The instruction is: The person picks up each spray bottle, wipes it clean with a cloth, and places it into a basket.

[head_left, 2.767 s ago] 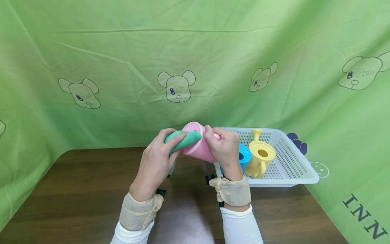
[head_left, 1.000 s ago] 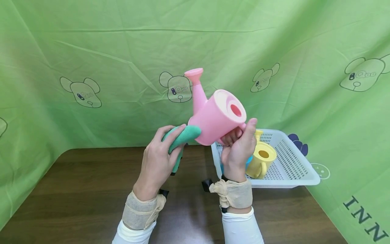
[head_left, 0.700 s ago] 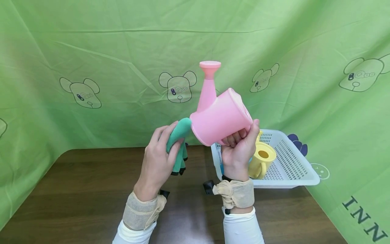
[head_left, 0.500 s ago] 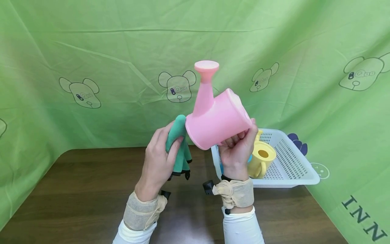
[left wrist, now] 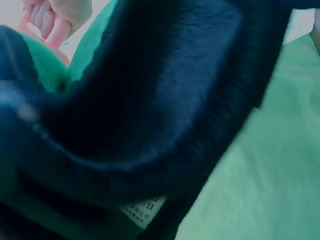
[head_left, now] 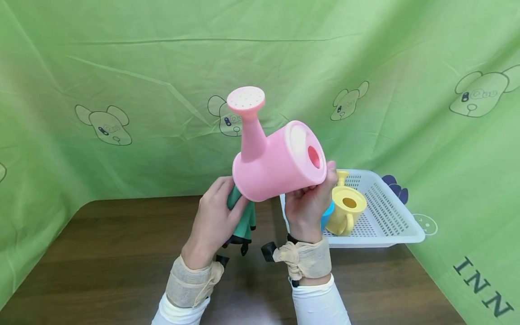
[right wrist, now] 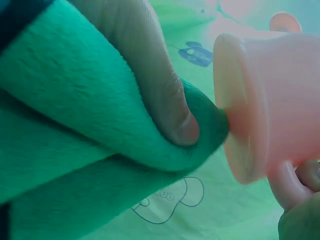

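In the head view a pink watering can (head_left: pixel 268 167) is held up at the centre, tilted, with its spout upward and its base toward the left hand. My right hand (head_left: pixel 306 210) grips the can's handle from below. A green plush cloth (head_left: pixel 245 221) with dark edging hangs folded from my left hand (head_left: pixel 211 216), which pinches it between thumb and fingers. The right wrist view shows the bunched cloth (right wrist: pixel 90 110) touching the can's base (right wrist: pixel 240 125). Dark cloth edging (left wrist: pixel 150 100) fills much of the left wrist view, with a white printed label (left wrist: pixel 144 212) below.
A white perforated basket (head_left: pixel 390 241) stands on the brown table (head_left: pixel 101 262) to the right. Inside it are a yellow watering can (head_left: pixel 345 210) and a blue item (head_left: pixel 327 214), mostly hidden behind my right hand. A green printed curtain (head_left: pixel 162 149) surrounds the table.
The right hand has turned the can from its opening end facing the cloth to its base facing it. Lately the can has shifted left, spout tipping toward me, and the cloth has gone behind its base.
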The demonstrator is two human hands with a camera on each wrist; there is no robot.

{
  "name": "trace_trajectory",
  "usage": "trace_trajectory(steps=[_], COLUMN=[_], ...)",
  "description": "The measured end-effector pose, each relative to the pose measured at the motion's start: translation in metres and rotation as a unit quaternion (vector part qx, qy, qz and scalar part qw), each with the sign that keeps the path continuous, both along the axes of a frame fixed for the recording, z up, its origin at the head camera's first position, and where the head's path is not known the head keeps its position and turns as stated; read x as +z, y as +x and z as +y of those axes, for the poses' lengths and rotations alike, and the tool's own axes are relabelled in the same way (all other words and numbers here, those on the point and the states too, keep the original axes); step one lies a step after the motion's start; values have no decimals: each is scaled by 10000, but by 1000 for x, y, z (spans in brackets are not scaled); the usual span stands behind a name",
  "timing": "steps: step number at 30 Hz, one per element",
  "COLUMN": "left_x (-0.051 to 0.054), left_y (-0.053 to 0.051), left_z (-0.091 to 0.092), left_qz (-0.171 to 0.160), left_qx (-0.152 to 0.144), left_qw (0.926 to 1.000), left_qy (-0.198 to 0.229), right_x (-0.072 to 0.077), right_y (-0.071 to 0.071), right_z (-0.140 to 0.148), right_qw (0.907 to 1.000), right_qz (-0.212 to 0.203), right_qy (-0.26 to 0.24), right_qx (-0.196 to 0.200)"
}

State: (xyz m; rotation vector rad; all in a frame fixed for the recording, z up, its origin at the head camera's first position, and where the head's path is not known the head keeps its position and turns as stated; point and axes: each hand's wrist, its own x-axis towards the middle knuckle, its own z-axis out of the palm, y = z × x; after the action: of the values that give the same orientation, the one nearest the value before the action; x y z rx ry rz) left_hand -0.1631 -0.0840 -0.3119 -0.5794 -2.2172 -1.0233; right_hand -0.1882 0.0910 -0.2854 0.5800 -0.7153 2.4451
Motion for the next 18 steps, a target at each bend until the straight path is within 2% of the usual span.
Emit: trace_trajectory(steps=[10, 18], left_x=[-2, -2], left_y=[-1, -2], left_z=[-1, -4], left_qz=[252, 399], left_qx=[-112, -270], left_qw=[9943, 9921], left_qy=[-1027, -1161], right_x=[-6, -7], right_y=[-9, -13], right_z=[9, 18], right_qw=[9979, 9960], right_qz=[278, 0], right_qy=[21, -247], right_qx=[-584, -853])
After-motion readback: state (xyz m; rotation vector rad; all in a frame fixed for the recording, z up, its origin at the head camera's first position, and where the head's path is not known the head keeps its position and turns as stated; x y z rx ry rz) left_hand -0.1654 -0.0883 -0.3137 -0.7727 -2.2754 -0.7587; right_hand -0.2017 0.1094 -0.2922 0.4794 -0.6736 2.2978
